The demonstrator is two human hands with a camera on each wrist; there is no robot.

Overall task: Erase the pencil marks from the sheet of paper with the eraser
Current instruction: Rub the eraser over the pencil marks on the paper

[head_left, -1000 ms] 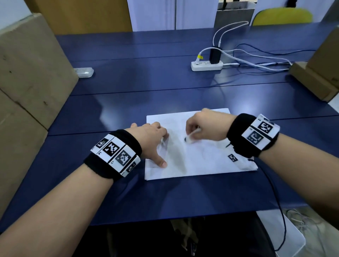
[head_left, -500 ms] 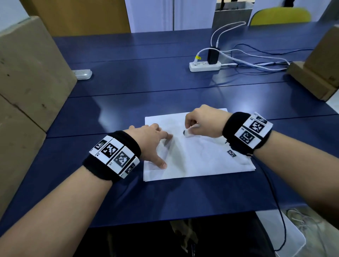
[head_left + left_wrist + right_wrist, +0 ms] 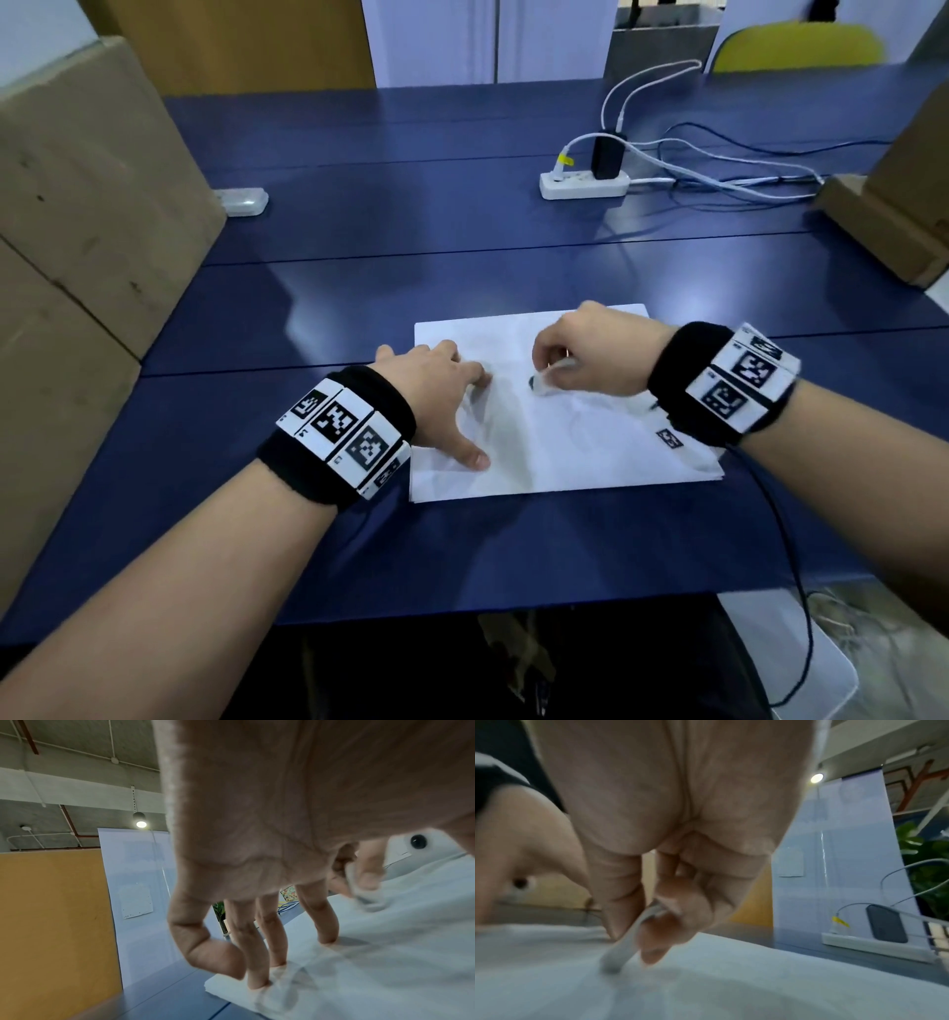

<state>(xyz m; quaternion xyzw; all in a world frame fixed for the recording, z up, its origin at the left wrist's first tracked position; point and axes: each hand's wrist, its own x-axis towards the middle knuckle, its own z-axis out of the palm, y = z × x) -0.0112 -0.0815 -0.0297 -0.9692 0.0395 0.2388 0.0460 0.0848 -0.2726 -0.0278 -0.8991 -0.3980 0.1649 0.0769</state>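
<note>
The left hand [image 3: 436, 395] spreads flat fingers on the paper [image 3: 590, 442] to stop it sliding, while beside it the right hand [image 3: 590, 354] pinches the eraser [image 3: 545, 379], tip pressed down.

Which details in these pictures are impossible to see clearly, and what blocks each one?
- Pencil marks on the sheet of paper: head view, too faint to trace.
- Eraser tip: right wrist view, blurred, so contact with the paper is unclear.
- Paper under the left hand: head view, covered by the hand.
- Eraser body: head view, mostly hidden inside the right hand.
</note>
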